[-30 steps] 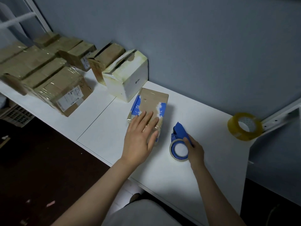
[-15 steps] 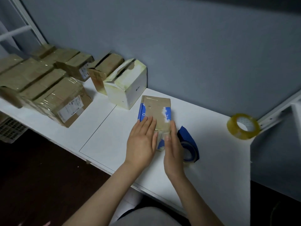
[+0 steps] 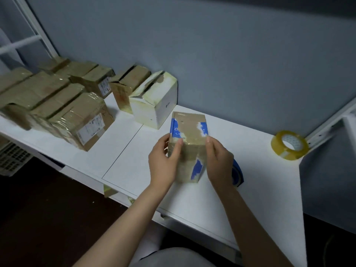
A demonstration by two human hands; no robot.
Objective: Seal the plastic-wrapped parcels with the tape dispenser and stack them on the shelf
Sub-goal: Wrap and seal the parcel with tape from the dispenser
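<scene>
Nearest the viewer, grey clothing (image 3: 169,257) fills the bottom edge, and two bare forearms reach forward from it over the front lip of the white shelf (image 3: 192,205). The left hand (image 3: 163,162) grips the left side of the parcel (image 3: 187,143), thumb laid across the near upper corner and fingers wrapped behind the left face. The right hand (image 3: 219,162) grips the opposite side in like manner, thumb on the upper right edge. The parcel sits between the two hands, a brown box under glossy film with torn blue patches on its top and near face. It is tipped so both of those faces show. Whether its lower edge touches the shelf cannot be told. Just to the right of the right hand, and partly hidden by it, the blue tape dispenser (image 3: 238,174) lies on the shelf, untouched. Beyond the hands, a white box (image 3: 154,105) with a scuffed, partly open top stands near the wall. An open brown carton (image 3: 128,83) stands against the white box's left side. Well to the left of the left hand, a group of wrapped parcels (image 3: 77,116) lies packed together, two showing white labels. Far to the right of the right hand, a yellowish tape roll (image 3: 290,144) leans at the shelf's corner, beside a white metal rail (image 3: 327,128). A plain grey wall (image 3: 231,54) closes the background.
</scene>
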